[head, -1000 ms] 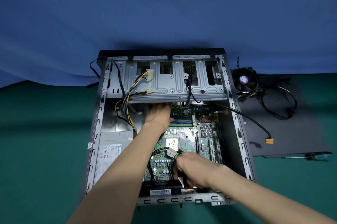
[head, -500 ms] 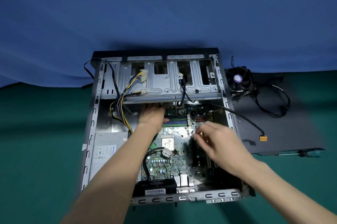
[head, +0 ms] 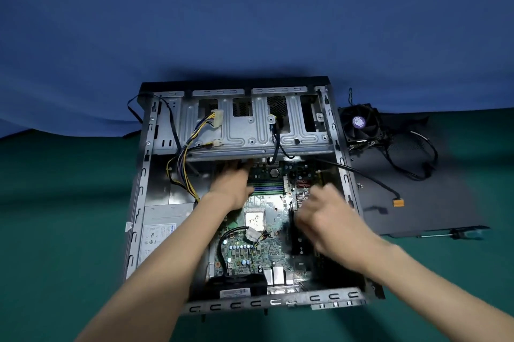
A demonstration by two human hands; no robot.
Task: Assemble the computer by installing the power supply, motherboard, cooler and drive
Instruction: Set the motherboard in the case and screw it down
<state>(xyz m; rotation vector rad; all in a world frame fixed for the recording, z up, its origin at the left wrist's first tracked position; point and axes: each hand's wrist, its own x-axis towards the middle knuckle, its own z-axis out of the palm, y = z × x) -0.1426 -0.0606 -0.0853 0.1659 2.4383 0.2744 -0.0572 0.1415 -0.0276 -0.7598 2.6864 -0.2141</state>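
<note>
An open grey computer case lies flat on the green table. The green motherboard sits inside it, with the silver power supply at the lower left. My left hand reaches under the drive cage, its fingers flat on the board's far left edge. Blurred with motion, my right hand hovers over the board's right side near the expansion slots; its fingers look loosely curled, and nothing shows in them. The black cooler fan lies outside the case, at the far right.
A black side panel lies to the right of the case, with the cooler's cables and an orange-tipped cable on it. A screwdriver rests at the panel's near edge. Yellow and black power wires hang at the case's left.
My right hand left the white connector near the board's lower middle and moved up and right over the slots. My left hand stayed under the drive cage.
</note>
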